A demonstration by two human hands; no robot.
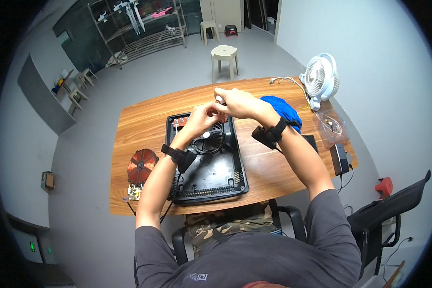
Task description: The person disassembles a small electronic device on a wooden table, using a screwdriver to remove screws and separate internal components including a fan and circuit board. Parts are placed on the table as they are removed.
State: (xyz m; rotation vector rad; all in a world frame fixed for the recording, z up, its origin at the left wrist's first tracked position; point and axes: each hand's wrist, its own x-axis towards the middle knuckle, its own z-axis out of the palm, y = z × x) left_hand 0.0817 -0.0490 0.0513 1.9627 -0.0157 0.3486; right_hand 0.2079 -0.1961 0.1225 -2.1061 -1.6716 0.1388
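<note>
A black plastic appliance housing (201, 175) lies open on the wooden table, its inside facing up. A round black fan (211, 144) with a pale hub sits in its far half. Along the housing's far edge runs a narrow red circuit board (180, 121). My right hand (240, 103) is closed around a small white-and-red handle (220, 100), mostly covered by the fingers, above the housing's far right corner. Just beside it, my left hand (200, 121) is closed with fingertips pinched together under the handle; what they grip is hidden.
A copper coil (142, 165) and a small circuit board (134, 192) lie left of the housing. To the right are blue cloth (282, 111), a white fan (320, 77), a clear plastic bag (332, 127) and a black box (340, 159) with a cable.
</note>
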